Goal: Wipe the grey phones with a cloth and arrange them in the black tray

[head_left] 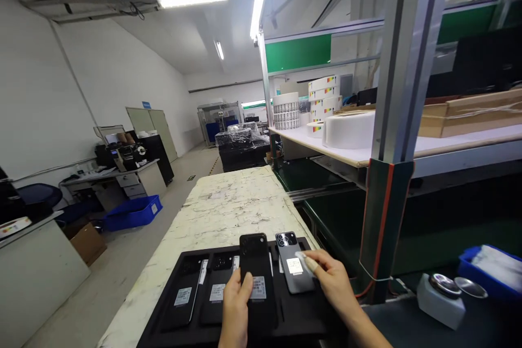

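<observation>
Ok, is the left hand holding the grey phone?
No, the left hand grips the black phone, while the grey phone is touched by the right hand.

The black tray (163,310) runs off the bottom edge, with the arms behind the left hand (235,304) and right hand (332,283). The left hand hides part of the phone (255,261) it holds over the tray; labels (182,296) there are unreadably small.

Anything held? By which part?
Left hand holds the black slab smartphone by its lower end; right hand only touches the grey smartphone.
</observation>
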